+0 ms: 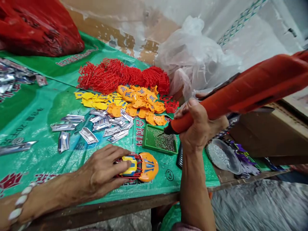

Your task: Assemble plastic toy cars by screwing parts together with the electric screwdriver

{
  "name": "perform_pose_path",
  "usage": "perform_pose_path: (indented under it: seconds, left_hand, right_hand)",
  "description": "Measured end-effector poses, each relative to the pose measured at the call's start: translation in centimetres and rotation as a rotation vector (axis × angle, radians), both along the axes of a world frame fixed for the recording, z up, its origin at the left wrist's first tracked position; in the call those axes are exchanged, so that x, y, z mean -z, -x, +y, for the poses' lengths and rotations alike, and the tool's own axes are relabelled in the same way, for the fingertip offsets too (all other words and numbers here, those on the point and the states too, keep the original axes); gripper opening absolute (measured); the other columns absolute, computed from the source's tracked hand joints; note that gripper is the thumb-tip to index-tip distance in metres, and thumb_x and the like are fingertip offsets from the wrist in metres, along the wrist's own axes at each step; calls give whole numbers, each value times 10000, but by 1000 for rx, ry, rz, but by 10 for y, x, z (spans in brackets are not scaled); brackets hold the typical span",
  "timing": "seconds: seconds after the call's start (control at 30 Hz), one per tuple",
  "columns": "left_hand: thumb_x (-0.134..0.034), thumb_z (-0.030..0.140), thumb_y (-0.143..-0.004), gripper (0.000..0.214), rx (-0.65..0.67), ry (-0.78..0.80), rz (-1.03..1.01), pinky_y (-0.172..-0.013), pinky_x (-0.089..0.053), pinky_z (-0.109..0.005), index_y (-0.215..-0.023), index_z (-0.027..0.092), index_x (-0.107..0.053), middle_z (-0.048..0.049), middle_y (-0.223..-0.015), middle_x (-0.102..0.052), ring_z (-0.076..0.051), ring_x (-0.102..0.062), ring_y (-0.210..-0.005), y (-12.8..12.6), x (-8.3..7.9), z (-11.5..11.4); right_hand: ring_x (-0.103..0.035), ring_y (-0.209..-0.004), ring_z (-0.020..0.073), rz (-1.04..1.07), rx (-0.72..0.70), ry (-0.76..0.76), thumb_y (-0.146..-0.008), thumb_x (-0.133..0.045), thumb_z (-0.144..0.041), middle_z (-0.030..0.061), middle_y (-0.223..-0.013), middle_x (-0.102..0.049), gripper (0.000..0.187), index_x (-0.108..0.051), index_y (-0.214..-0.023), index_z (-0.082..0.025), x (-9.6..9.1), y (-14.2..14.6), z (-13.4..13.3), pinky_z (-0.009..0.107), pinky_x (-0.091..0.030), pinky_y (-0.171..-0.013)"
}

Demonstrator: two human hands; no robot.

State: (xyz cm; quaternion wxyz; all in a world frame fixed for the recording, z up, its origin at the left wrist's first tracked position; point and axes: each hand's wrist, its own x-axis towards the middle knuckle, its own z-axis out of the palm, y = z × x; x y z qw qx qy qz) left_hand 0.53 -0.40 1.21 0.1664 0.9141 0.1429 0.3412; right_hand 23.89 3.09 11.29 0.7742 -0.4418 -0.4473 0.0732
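Observation:
My left hand [106,170] is closed round a toy car body [148,166] with an orange front, a yellow panel and red bars, lying on the green sheet [77,160]. In my right hand [197,125] is a red electric screwdriver [240,86], tilted down to the left. Its thin bit points over a green basket [145,141] of small screws; whether the tip touches them I cannot tell. Silver parts [89,135] lie loose beyond my left hand. Behind them are yellow panels [96,101], orange shells [139,99] and a heap of red frames [115,75].
A red bag [40,29] stands at the back left, near more silver pieces [9,73]. Clear plastic bags [192,48] lean on the back wall. At right are a bowl of small clear parts [222,157] and a cardboard box [269,134]. The table's edge [134,205] runs along the front.

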Motion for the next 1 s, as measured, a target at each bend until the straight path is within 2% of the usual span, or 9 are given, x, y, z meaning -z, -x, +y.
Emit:
perform_pose_path:
  seconds: [0.1,0.2,0.37,0.67,1.0]
  left_hand:
    - [-527,255,-972,139,57,14,-25,-745,-491,-374,-1064,155,-552,-147,-1117,-661,-249,-620,-915,-16,-1,1]
    - [-568,271,-954,182,114,61,-46,-794,-514,-390,-1095,157,-552,-162,-1160,-644,-258,-612,-974,-27,2,4]
    - [-640,217,-897,367,199,127,-62,-924,-519,-436,-1233,179,-496,-175,-1266,-585,-268,-570,-1114,-30,8,7]
    - [-581,195,-915,289,186,99,-74,-869,-541,-406,-1190,190,-495,-172,-1201,-622,-263,-605,-1057,-30,8,8]
    - [-597,201,-908,295,175,98,-88,-840,-560,-393,-1196,183,-534,-176,-1181,-636,-252,-616,-1027,-32,8,9]
  right_hand:
    - [-527,-432,132,-8,5,17,-718,-740,-317,-82,-548,-532,204,-625,-861,-231,3,-1,3,292,-476,-422]
    - [-524,-438,128,12,-6,23,-708,-769,-311,-86,-546,-535,230,-629,-871,-230,7,0,5,285,-478,-429]
    - [-529,-419,122,2,-29,23,-716,-781,-341,-87,-537,-552,272,-621,-888,-205,11,1,9,270,-481,-406]
    - [-520,-409,117,-25,-33,17,-726,-730,-277,-88,-529,-549,199,-624,-877,-201,12,0,10,259,-461,-390]
    - [-530,-408,116,-30,-45,30,-725,-743,-283,-96,-537,-558,195,-622,-865,-220,15,-2,11,256,-457,-393]
